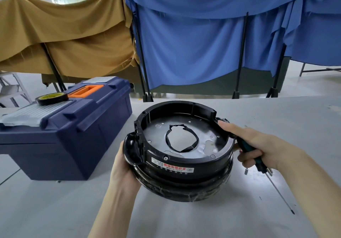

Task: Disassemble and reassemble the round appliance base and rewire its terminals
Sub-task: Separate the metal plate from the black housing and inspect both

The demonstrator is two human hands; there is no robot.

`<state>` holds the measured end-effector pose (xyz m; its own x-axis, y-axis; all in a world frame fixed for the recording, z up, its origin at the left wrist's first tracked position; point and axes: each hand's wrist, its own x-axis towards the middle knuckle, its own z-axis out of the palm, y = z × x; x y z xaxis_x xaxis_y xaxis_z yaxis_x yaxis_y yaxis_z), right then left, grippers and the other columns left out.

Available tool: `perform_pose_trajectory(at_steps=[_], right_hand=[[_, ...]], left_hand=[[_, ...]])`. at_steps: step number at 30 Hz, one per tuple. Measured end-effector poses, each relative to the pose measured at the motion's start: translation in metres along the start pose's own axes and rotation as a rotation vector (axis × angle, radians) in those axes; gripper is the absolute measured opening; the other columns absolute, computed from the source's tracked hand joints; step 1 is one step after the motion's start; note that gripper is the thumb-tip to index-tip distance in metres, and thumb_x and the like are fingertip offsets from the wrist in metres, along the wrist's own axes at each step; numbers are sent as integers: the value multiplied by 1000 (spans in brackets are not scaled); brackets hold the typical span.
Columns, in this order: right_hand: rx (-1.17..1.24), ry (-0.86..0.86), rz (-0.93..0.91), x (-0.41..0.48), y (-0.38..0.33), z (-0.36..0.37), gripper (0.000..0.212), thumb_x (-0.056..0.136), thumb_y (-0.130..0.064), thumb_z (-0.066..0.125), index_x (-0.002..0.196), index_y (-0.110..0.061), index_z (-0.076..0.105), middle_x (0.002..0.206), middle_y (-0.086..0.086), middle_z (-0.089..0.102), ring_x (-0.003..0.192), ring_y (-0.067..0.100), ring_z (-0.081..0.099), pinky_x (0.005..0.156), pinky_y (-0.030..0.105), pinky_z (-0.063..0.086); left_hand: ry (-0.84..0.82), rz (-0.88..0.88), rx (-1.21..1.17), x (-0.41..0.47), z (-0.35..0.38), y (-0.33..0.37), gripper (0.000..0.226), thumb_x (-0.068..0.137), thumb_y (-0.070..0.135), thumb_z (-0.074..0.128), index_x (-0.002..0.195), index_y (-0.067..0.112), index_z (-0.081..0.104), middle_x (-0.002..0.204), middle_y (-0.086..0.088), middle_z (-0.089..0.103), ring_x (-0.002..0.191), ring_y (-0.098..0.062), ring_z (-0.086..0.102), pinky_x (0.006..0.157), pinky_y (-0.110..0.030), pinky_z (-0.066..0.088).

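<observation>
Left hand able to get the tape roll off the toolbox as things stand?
Probably not yet: the left hand grips the round base, so it must let go first. Otherwise the way looks free; the tape roll lies uncovered on the toolbox lid.

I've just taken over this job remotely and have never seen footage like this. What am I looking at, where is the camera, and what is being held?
There is no machine here. A person works with bare hands, and the single picture comes from a camera worn on their head, looking forward and down. The left hand holds the left side of the black round appliance base, which rests on the grey table. The right hand grips a screwdriver by its handle, with the forefinger stretched onto the base's rim. A small metal part lies on the table near that hand. To the left stands a blue toolbox with a roll of tape on its lid.
</observation>
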<state>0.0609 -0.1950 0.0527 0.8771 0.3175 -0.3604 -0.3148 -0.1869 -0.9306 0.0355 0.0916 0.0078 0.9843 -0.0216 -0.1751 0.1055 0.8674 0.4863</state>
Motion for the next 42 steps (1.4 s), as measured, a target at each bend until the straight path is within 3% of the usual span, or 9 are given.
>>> perform_pose_trajectory(at_steps=[4,8,11,17,22,25,29,34,42], right_hand=[[28,-48,-8,2,4,-2,48,58,-75,71,64,-28,68,63,-6,60,37,7,12,37,16,20],[65,-36,4,7,10,-2,60,57,-79,66,83,-25,71,82,2,65,39,6,12,36,15,24],[59,-32,15,12,15,-2,67,59,-79,63,94,-23,68,90,5,68,40,7,12,37,15,29],[164,151,6,18,14,-20,77,66,-66,67,108,-1,63,95,17,70,34,6,19,36,17,29],[389,330,-13,15,18,-43,32,91,-29,66,99,2,61,67,11,48,36,15,36,35,23,36],[410,307,-25,14,18,-42,7,92,-5,54,93,2,56,65,12,47,44,22,44,40,28,44],[129,367,-68,20,25,-41,19,91,10,46,104,10,59,78,18,50,68,34,51,76,49,51],[-143,421,-110,27,34,-36,25,83,8,68,106,-2,65,95,17,63,64,33,66,65,35,58],[-652,507,-170,37,41,-21,29,69,-13,87,93,-13,72,86,3,70,79,15,65,58,15,42]], left_hand=[[-33,-32,24,-5,-1,4,62,19,11,97,75,8,72,70,-4,69,59,-20,68,63,-38,59],[-8,-32,-9,-5,-3,7,42,55,21,81,93,15,65,89,0,64,78,-17,64,85,-32,54],[-19,-42,-73,-4,-5,7,69,32,10,94,94,17,63,92,1,62,85,-16,60,101,-31,42],[10,-82,-88,-3,-9,6,31,62,19,72,89,23,58,88,7,55,86,-10,54,105,-27,39],[26,-39,-89,-1,-16,7,77,17,5,93,84,21,58,88,7,52,84,-10,50,113,-25,27],[35,-75,-148,-2,-17,5,66,27,6,90,84,22,61,88,8,58,82,-10,55,102,-25,39],[65,-104,-91,-2,-19,2,53,41,15,81,91,23,65,92,6,64,79,-14,63,82,-40,50],[24,-169,-163,-2,-21,5,73,61,22,78,125,41,49,143,23,41,134,-1,38,112,-30,31],[-2,-170,-161,4,-34,5,59,47,15,86,93,31,53,101,17,49,122,5,38,110,-26,26]])
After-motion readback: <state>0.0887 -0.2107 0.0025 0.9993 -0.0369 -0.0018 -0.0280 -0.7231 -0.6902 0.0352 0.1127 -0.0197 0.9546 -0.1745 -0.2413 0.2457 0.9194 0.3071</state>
